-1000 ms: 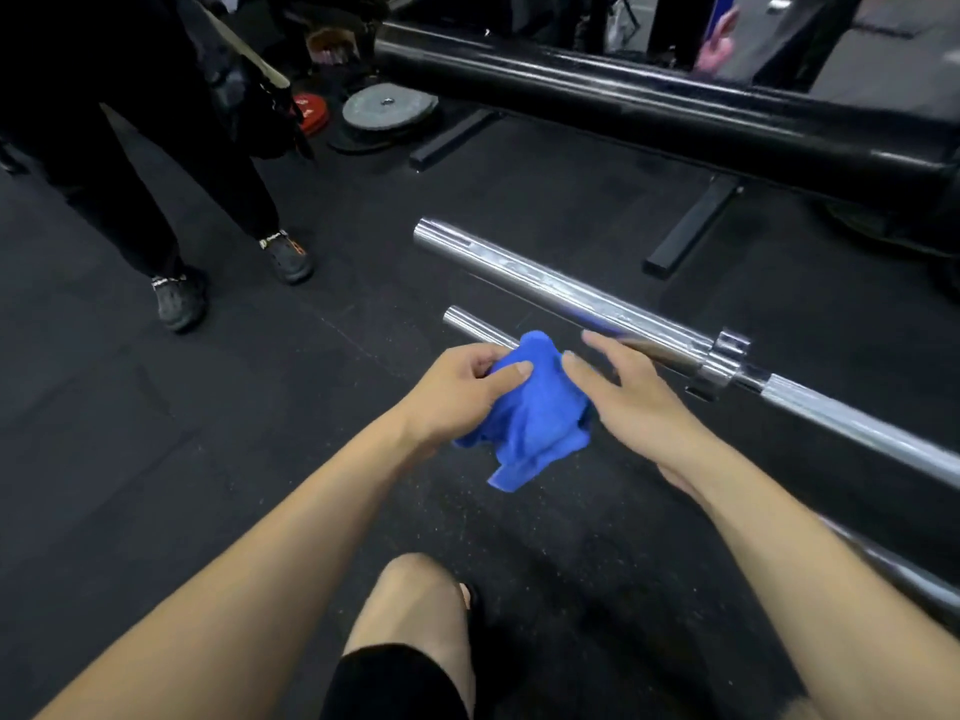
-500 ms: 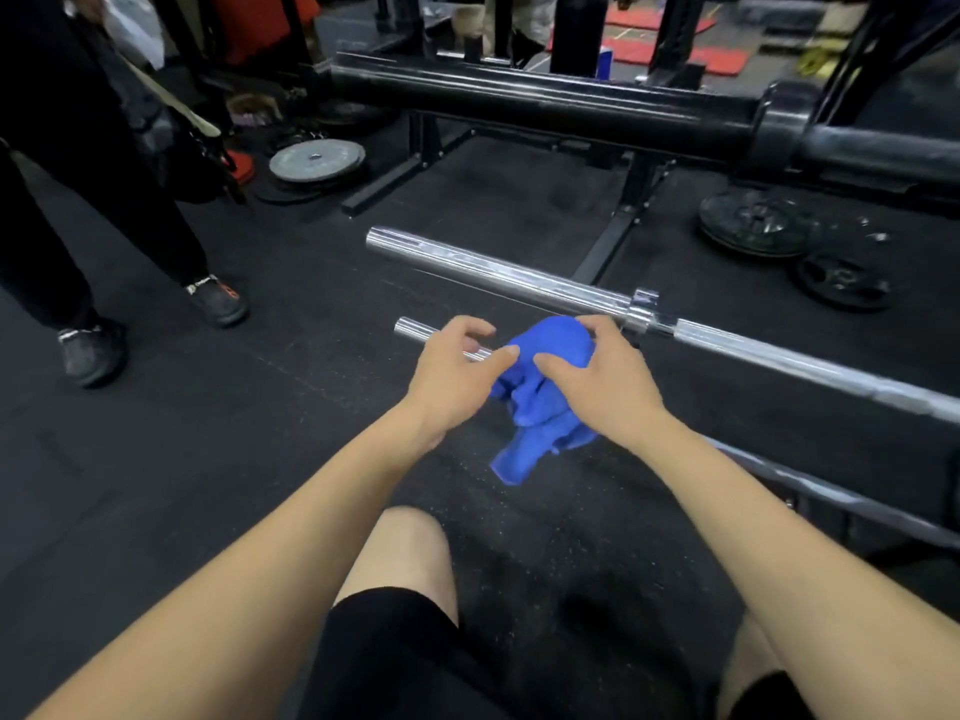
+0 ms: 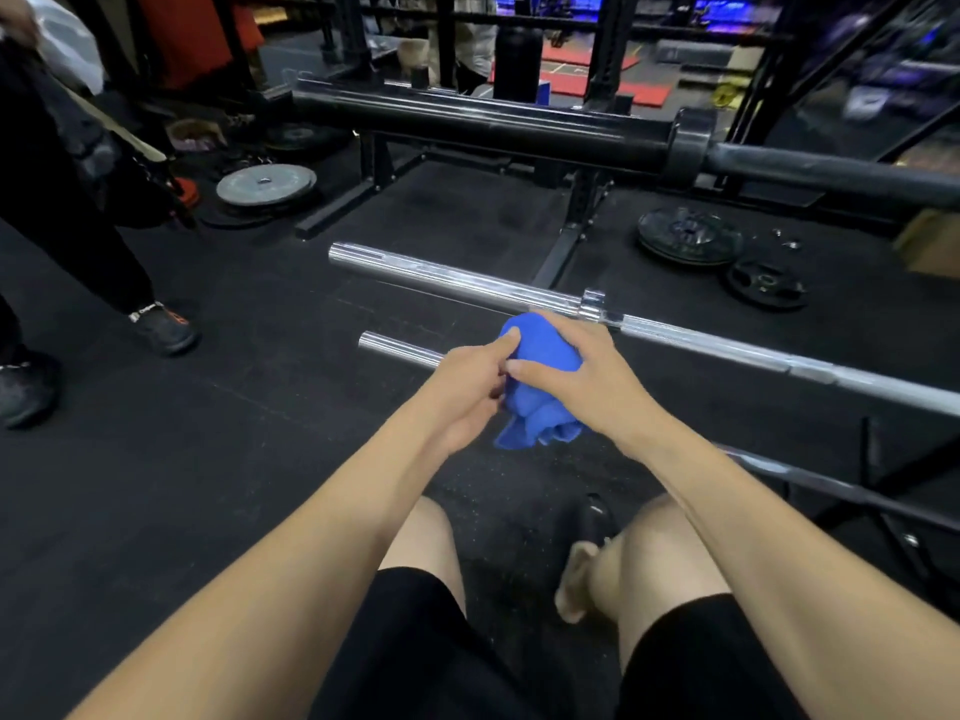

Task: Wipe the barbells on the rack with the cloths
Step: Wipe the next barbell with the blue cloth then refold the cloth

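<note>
A bunched blue cloth sits between both my hands at the centre of the head view. My left hand pinches its left side with thumb and fingers. My right hand lies over its top and grips it. A chrome barbell runs from the middle left to the right edge just beyond the cloth, its collar right behind my right hand. A second, thinner chrome bar pokes out to the left from under my hands, its middle hidden by them and the cloth.
A thick black bar lies on a black rack behind. Weight plates lie on the black floor at the left and right. Another person's legs and shoes stand at the left. My bare knees are below.
My view has tilted up, showing more of the rack. My right hand has closed over the top of the cloth, and both hands now hold it closer together near the barbell collar.
</note>
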